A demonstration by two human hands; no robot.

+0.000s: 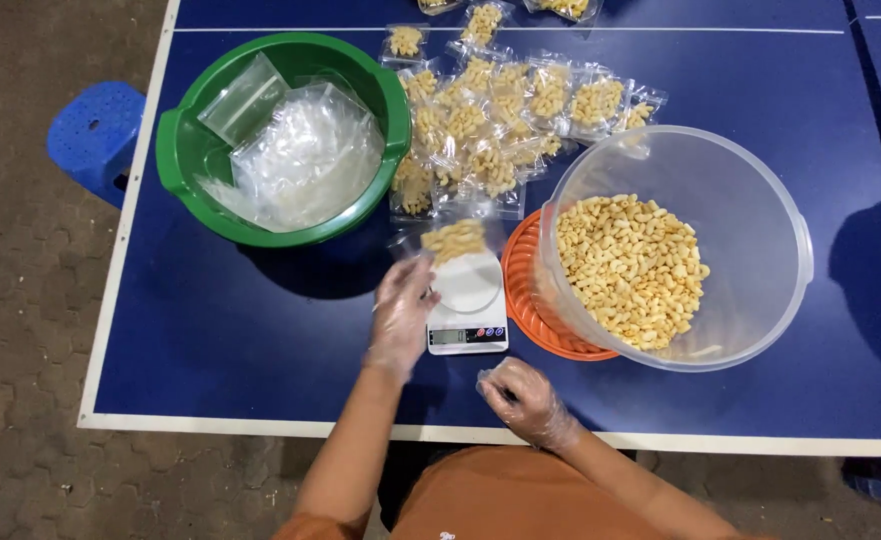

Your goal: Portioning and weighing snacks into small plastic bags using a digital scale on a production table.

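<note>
L hand (pixel 401 312) gloved, grip closed on clear crinkly snack bag (pixel 452 240) over scale (pixel 468 312), R hand (pixel 525 398) loosely curled, empty

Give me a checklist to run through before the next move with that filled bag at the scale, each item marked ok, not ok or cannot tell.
1. Left hand grips the small clear snack-filled bag: cannot tell, motion blur.
2. Bag sealed: cannot tell.
3. Small white digital scale flat on the blue table: ok.
4. Scale display readable: not ok, too small.
5. Right hand free, resting near the table edge: ok.
6. Large clear plastic tub holds snacks; green round basin holds empty bags: ok.
</note>
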